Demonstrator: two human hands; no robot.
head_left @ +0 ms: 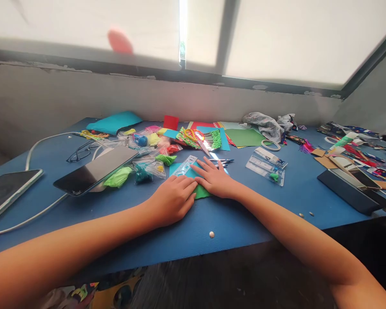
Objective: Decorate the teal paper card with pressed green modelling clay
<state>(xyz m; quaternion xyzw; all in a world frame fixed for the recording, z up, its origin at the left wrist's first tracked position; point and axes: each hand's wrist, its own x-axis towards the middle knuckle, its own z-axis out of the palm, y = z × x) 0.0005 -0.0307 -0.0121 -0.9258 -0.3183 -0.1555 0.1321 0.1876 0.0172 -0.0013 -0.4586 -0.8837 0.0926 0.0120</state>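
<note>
Both hands rest on a small green sheet (pixel 202 193) near the middle of the blue table (pixel 238 219). My left hand (pixel 175 198) lies over its left side, fingers together and pressed down, palm hidden. My right hand (pixel 214 177) is flat on the sheet with fingers spread, its thumb close to my left fingertips. Just beyond them are a light blue sheet (pixel 173 167) and a clear ruler (pixel 185 166). Several dark pens (pixel 223 162) lie past my right fingertips. Orange-handled scissors (pixel 197 138) rest on coloured papers farther back.
At left are two phones (pixel 96 169) (pixel 11 189), a white cable (pixel 35 219), glasses (pixel 80 153) and bagged clay (pixel 143 171). Plastic packets (pixel 266 166), a tape ring (pixel 270 145) and a dark case (pixel 350 189) sit right. A small button (pixel 211 234) is near the front edge.
</note>
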